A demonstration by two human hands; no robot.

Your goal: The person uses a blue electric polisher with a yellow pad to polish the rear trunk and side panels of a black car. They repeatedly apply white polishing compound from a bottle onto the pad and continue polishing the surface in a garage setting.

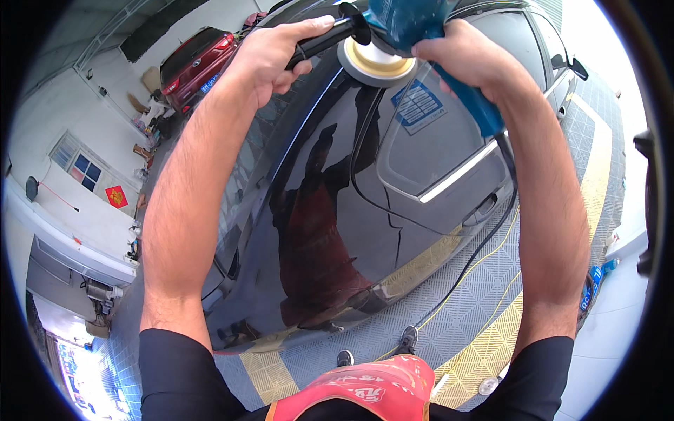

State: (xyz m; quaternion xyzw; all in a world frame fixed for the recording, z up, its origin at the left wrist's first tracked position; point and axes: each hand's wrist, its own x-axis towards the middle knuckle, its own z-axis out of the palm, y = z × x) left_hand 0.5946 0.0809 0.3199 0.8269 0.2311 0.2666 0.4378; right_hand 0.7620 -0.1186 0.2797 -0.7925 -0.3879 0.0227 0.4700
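Note:
My left hand (279, 52) is closed around the black side handle (321, 43) of a teal electric car polisher (410, 21). On the polisher's teal rear grip (474, 102), my right hand (468, 52) is wrapped, with its thumb near the motor housing. The polisher's round pad (378, 60), pale with a yellow ring and grey edge, lies at the upper part of a glossy dark car body (337, 226), beside the rear side window. Whether the pad presses on the paint cannot be told. A black power cord (487, 239) hangs from the grip's end.
The dark car's side window (447, 142) carries a blue printed sticker. The cord and a thin yellow line run over the grey and yellow floor tiles (447, 310). A red car (197, 66) stands at the upper left, near cluttered items by the white wall. Blue items lie at the right edge.

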